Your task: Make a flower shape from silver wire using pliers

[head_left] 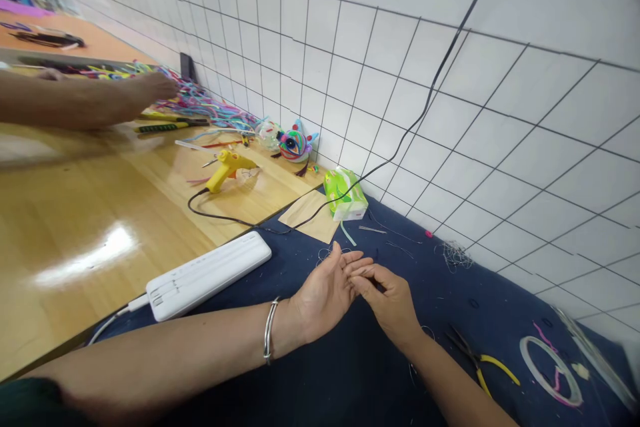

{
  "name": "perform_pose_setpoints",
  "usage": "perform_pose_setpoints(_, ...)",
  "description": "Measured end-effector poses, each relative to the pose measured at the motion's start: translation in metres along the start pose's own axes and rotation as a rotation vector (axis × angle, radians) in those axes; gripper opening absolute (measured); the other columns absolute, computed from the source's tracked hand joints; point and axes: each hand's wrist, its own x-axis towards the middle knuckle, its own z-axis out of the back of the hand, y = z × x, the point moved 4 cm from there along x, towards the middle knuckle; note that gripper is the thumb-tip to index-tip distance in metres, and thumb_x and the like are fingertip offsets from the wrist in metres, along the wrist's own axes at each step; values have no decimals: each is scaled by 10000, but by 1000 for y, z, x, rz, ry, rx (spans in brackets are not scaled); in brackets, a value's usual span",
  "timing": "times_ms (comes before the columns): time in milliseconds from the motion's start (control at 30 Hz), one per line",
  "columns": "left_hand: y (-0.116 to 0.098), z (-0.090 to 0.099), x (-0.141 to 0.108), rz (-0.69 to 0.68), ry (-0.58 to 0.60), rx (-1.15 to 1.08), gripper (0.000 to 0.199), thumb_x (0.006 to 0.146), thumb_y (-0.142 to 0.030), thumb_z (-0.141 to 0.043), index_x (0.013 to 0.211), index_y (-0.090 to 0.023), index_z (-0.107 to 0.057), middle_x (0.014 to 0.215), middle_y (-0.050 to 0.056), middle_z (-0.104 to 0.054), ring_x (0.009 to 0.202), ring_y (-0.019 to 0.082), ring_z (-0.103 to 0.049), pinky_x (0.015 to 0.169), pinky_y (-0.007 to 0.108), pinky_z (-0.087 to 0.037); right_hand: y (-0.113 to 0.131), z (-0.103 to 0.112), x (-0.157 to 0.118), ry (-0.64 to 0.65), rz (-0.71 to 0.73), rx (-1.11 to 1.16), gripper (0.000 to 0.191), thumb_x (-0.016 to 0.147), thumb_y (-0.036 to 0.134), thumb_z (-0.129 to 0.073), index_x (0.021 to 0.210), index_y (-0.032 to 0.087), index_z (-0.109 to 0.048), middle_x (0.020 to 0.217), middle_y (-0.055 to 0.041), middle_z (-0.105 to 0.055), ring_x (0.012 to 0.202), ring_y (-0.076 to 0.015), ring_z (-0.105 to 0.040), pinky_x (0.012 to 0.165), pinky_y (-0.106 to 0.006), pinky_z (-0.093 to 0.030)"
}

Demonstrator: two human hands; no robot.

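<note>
My left hand (327, 293) is turned palm up over the dark blue cloth (300, 373), fingers stretched out and apart. Its wrist wears a silver bangle (270, 330). Against those fingertips, my right hand (393, 303) closes in a pinch of thumb and forefinger; whatever lies in the pinch is too small or hidden to name. Thin wire (323, 255) shows just behind my left thumb. To the right of my right hand lie pliers (467, 348) with yellow handles. Nearby is a white ring-shaped coil (526, 363) with pink scraps.
A white power bank (210, 273) with a cable lies left of my hands. Behind are a tissue pack (345, 193), a yellow glue gun (223, 172) and its black cord. Another person's arm (85, 100) reaches over colourful strips (200, 100). Tangled wire (456, 255) lies by the wall grid.
</note>
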Motion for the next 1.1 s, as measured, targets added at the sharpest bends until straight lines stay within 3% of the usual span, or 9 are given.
perform_pose_setpoints(200,3,7,1,4,-20,84,390,825,-507,-428,948,-154,-541,921,74,-567,880,159,-543,832,285,-419,-2,3,2,14,8,60,130,788,263,-536,780,216,-657,848,-24,-640,815,-171,-578,773,-305,-447)
perform_pose_setpoints(367,4,19,3,23,-86,388,231,770,-375,-589,815,-150,-561,779,29,-566,703,100,-530,662,220,-411,-15,15,7,-62,-123,144,134,764,312,-576,750,196,-643,788,-22,-636,759,-168,-573,727,-300,-448)
perform_pose_setpoints(533,-1,19,6,-9,-52,593,213,716,-329,-646,742,-131,-571,723,19,-566,586,68,-486,560,193,-373,-22,20,10,-91,-161,192,140,741,317,-601,736,187,-650,745,-13,-624,712,-149,-537,684,-274,-420)
perform_pose_setpoints(700,-3,21,8,-27,-66,615,206,714,-325,-644,738,-140,-559,713,12,-564,581,69,-486,543,189,-372,-26,27,11,-189,-174,145,170,774,347,-564,763,190,-626,661,13,-555,601,-113,-461,588,-240,-377)
perform_pose_setpoints(967,0,28,9,-32,-104,494,181,717,-305,-639,760,-151,-553,740,13,-564,630,81,-521,562,188,-398,-28,25,8,-189,-145,157,225,815,361,-498,758,181,-621,706,-2,-574,620,-113,-478,603,-234,-381)
perform_pose_setpoints(1100,-11,29,13,-133,-170,474,199,718,-331,-635,768,-156,-554,774,22,-568,711,109,-548,590,199,-417,-40,38,13,-316,-182,109,255,778,395,-522,770,166,-635,684,-6,-571,606,-112,-478,570,-223,-378)
